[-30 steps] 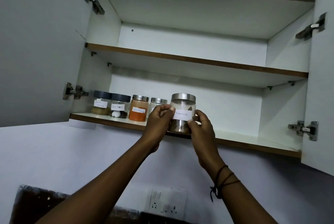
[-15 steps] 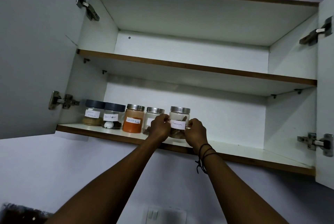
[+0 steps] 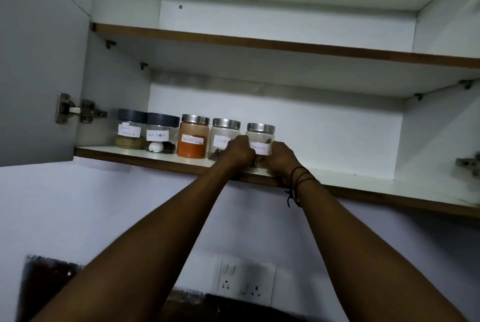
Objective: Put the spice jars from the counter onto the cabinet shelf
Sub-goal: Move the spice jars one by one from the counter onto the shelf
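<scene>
Jar 5 (image 3: pixel 260 139) sits on the shelf (image 3: pixel 363 181), my left hand (image 3: pixel 240 151) and right hand (image 3: pixel 281 161) gripping it. I'd nudge it level with its neighbour (image 3: pixel 225 137), then release.

Both your arms reach up and forward, nearly straight, forearms converging toward the middle. Your left hand (image 3: pixel 240 150) is curled, knuckles toward you, fingers wrapped round the left side of a steel-lidded jar (image 3: pixel 260 137). Your right hand (image 3: pixel 281 160) grips its right side, fingers bent. A dark thread band (image 3: pixel 298 178) circles your right wrist.
</scene>
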`<act>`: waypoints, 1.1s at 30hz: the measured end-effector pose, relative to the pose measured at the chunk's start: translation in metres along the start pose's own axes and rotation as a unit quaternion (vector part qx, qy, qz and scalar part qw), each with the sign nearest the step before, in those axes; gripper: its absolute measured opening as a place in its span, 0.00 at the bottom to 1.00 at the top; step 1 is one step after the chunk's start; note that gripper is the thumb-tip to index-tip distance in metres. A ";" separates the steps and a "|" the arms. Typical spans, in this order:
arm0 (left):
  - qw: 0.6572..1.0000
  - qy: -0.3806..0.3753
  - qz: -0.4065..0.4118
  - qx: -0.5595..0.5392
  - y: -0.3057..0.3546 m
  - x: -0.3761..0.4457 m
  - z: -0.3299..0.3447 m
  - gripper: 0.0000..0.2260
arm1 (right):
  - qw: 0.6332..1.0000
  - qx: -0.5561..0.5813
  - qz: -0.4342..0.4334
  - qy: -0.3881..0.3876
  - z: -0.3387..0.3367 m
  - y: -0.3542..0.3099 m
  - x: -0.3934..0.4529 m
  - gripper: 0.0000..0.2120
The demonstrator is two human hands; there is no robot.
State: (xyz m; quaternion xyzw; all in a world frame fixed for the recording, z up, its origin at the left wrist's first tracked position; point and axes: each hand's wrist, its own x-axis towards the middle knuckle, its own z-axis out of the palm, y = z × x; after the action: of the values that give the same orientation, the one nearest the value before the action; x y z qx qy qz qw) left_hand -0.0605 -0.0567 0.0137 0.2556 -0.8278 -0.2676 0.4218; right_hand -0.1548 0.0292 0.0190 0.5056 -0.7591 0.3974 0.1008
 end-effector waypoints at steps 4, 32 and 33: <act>0.996 0.075 0.040 0.036 0.001 -0.016 0.004 0.06 | 0.999 0.003 -0.018 0.030 -0.001 0.002 -0.014 0.05; 0.969 -0.237 -0.045 -0.057 -0.281 -0.389 0.214 0.10 | 0.976 0.025 0.180 -0.121 0.289 0.186 -0.405 0.15; 0.964 -0.256 -0.054 -0.049 -0.291 -0.401 0.218 0.10 | 0.974 0.008 0.184 -0.134 0.298 0.192 -0.417 0.14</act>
State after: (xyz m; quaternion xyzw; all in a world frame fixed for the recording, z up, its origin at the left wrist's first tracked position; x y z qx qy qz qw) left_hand 0.0207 0.0420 -0.5128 0.2015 -0.8792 -0.3865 0.1924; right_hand -0.0482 0.1393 -0.5068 0.4068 -0.8425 0.3437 -0.0809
